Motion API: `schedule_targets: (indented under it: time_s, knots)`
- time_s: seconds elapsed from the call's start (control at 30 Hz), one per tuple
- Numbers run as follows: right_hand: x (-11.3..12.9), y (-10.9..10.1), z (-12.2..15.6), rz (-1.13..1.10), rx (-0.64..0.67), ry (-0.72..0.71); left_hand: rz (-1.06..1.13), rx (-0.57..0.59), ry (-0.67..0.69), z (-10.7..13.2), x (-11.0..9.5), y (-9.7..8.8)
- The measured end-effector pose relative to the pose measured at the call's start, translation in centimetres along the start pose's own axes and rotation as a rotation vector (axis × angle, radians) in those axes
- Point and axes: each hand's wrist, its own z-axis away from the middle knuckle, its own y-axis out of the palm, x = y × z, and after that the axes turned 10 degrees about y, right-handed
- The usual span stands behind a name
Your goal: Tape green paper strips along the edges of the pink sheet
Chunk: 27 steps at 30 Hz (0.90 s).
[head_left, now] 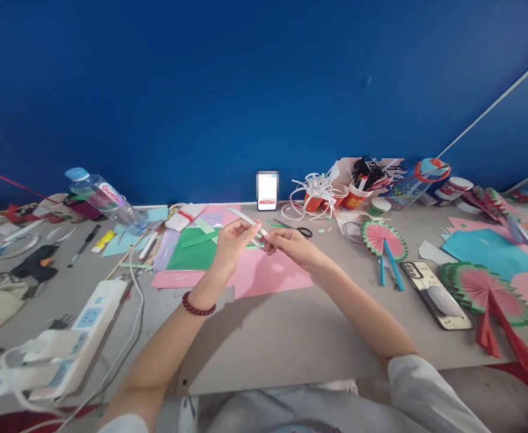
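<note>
A thin white strip [245, 218], apparently paper or tape, is held up over the desk between both hands. My left hand [233, 243] pinches it between thumb and fingers. Closed on the strip's lower end is my right hand [288, 245], its fingertips close to the left thumb. Beneath the hands lies a sheet of pink paper [273, 273], partly covered by their shadow. Green paper [189, 255] with narrow green strips on it lies left of my left hand. Black-handled scissors [303, 231] rest just behind my right hand.
An upright phone [267, 191] leans on the blue wall. Red cups [356, 197] with white strips and pens stand back right. Pleated paper fans [383, 240] and another phone [435, 294] lie right. A bottle [106, 198], glue gun [38, 264] and power strip [83, 337] occupy the left.
</note>
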Motion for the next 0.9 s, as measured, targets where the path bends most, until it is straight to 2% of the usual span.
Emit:
schedule_targets:
  time_s: [0.13,0.4,0.57,0.9]
  knots:
    - [-0.2,0.1,-0.1,-0.012,-0.019,-0.051,-0.010,0.014,-0.010,0.2,-0.6,0.0]
    - [0.5,0.5,0.8,0.184,-0.217,-0.168,0.009,0.070,-0.024,0.4,-0.6,0.1]
    - [0.5,0.7,1.1,0.220,-0.290,-0.180,0.051,0.123,-0.024,0.5,-0.6,0.3]
    - [0.7,0.7,1.2,0.233,-0.310,-0.208,0.046,0.099,0.001,0.7,-0.7,0.6]
